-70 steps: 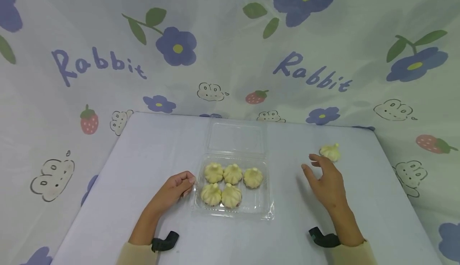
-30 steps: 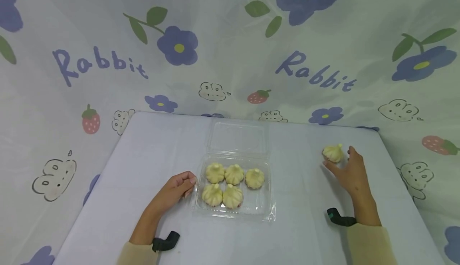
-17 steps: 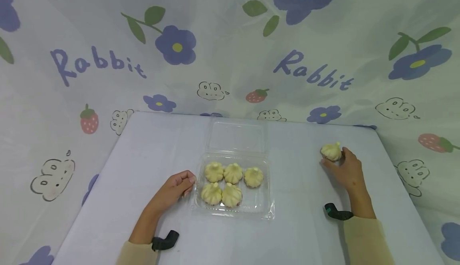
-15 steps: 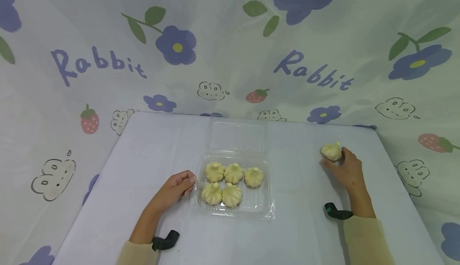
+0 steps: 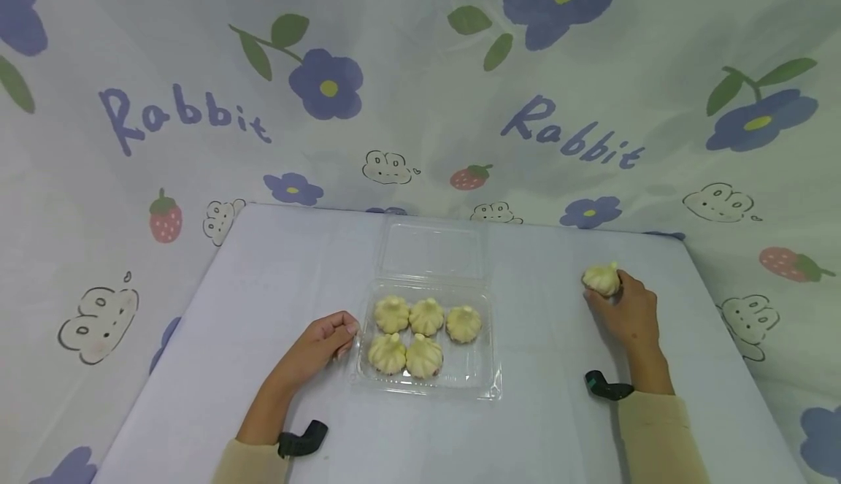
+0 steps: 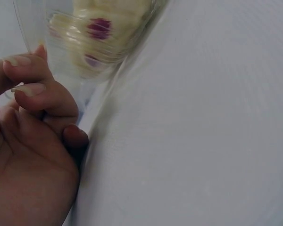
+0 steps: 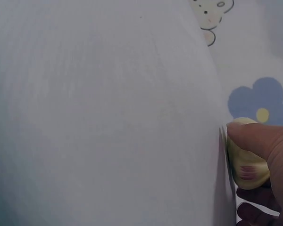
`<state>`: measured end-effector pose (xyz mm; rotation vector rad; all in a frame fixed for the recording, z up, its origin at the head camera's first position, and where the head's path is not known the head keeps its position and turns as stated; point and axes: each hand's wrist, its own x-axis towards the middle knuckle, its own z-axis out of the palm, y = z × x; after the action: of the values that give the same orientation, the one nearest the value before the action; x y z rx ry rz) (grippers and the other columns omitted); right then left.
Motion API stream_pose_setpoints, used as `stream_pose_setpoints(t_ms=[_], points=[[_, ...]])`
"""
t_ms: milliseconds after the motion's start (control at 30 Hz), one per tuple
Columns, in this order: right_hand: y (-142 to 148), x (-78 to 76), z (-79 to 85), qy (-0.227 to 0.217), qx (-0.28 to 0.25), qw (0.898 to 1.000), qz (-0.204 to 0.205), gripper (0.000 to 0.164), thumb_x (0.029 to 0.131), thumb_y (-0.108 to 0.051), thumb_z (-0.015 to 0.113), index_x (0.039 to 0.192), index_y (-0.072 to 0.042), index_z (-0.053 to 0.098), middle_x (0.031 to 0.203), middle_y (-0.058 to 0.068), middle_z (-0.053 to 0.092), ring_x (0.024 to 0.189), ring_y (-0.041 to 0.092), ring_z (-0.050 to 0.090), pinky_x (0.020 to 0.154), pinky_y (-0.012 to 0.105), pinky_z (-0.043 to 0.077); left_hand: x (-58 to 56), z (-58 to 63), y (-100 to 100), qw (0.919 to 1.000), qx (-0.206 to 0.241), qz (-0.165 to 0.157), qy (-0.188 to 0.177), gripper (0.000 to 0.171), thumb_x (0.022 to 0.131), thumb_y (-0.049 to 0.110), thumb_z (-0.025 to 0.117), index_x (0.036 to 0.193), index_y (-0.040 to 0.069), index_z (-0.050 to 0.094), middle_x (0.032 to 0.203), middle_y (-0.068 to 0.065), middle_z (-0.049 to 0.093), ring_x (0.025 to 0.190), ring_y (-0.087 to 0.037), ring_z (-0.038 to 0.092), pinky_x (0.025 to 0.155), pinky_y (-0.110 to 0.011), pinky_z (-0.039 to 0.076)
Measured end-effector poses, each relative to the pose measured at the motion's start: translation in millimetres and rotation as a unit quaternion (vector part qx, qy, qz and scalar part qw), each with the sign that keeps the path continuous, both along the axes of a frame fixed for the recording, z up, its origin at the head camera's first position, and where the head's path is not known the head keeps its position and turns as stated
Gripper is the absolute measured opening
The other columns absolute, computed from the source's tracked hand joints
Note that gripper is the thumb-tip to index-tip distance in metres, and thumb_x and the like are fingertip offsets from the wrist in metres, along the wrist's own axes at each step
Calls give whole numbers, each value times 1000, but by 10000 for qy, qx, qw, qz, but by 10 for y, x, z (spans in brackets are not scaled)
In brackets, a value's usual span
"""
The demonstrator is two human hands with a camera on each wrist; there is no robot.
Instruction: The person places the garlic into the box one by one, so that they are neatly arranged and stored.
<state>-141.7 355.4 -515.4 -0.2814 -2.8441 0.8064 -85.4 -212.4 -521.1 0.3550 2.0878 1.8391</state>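
A pale yellow garlic bulb sits at the right of the table, its stem tip pointing up. My right hand pinches it, thumb on the near side and fingers on the right. In the right wrist view, the thumb lies across the bulb, which has a purplish patch. Left of centre, my left hand holds the left rim of a clear plastic box with curled fingers. Several garlic bulbs stand in the box in two rows; the front right spot is bare.
The box's clear lid lies folded back behind it. A white cloth covers the table. Behind the table hangs a curtain printed with flowers and rabbits. Black wrist mounts stick out from both wrists.
My right hand first went right and around the lone garlic bulb, then closed on it. Now hand and bulb have shifted slightly left. My left hand has stayed at the box rim.
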Motion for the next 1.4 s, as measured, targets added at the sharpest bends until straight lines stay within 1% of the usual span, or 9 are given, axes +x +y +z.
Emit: stream_pose_setpoints(t_ms=[200,500,633,833,933,1067,1167,1300,1400], points=[[-21,-4,-22,106,-14,9999,-91,77,96,-36,76,144,15,46,135,41,54,127,60,48,103,68,39,1,7,4,10000,-3,-9,-35,27,111,20,54,101,-4,58,70,1,50,61,-9,41,52,-32,34],[-25,0,-37,282,-58,9995,-133,73,95,-40,76,137,15,53,127,38,60,120,56,55,97,67,43,0,4,7,10000,-13,-1,-87,29,111,22,54,101,-5,59,71,0,50,61,-14,42,51,-32,34],[-37,-1,-28,186,-110,9995,-209,74,95,-40,76,138,16,52,129,39,59,121,56,54,97,67,43,0,6,6,9999,23,-18,-97,29,111,21,54,101,-6,58,71,0,50,61,-13,41,52,-32,34],[-51,8,-16,-75,-212,9993,-314,78,96,-41,74,142,16,47,136,39,54,126,57,46,98,67,40,5,25,12,9999,12,-10,-109,28,111,21,54,101,-5,58,71,0,50,61,-12,42,52,-32,35],[-54,10,-12,-103,-212,9991,-349,79,96,-41,75,143,16,46,137,39,54,127,57,45,98,67,39,9,39,17,9999,-5,7,-115,28,111,21,54,101,-5,58,71,0,50,61,-11,42,52,-33,34],[-64,12,-12,-143,-272,9987,-402,80,96,-41,75,143,16,45,139,39,53,130,58,44,102,67,38,9,42,16,10000,-14,0,-88,28,111,21,54,101,-5,59,71,0,49,60,-15,41,51,-35,33],[-67,9,-22,-202,-399,9980,-451,81,96,-43,74,145,16,44,141,39,51,132,57,43,105,67,37,6,42,17,10000,-8,-6,-67,27,111,21,54,101,-4,59,70,0,49,60,-15,41,51,-36,33],[-69,9,-43,-275,-488,9974,-446,84,97,-45,72,146,16,43,142,40,49,134,58,41,106,68,36,5,40,17,10000,-15,-4,-60,27,111,21,54,101,-4,59,70,0,49,60,-12,41,50,-34,33],[-75,15,-58,-306,-469,9977,-377,84,97,-45,71,146,17,42,142,41,48,134,58,42,106,69,37,5,37,15,10000,-32,-6,-50,27,111,20,54,101,-4,59,70,0,49,60,-13,41,51,-34,34]])
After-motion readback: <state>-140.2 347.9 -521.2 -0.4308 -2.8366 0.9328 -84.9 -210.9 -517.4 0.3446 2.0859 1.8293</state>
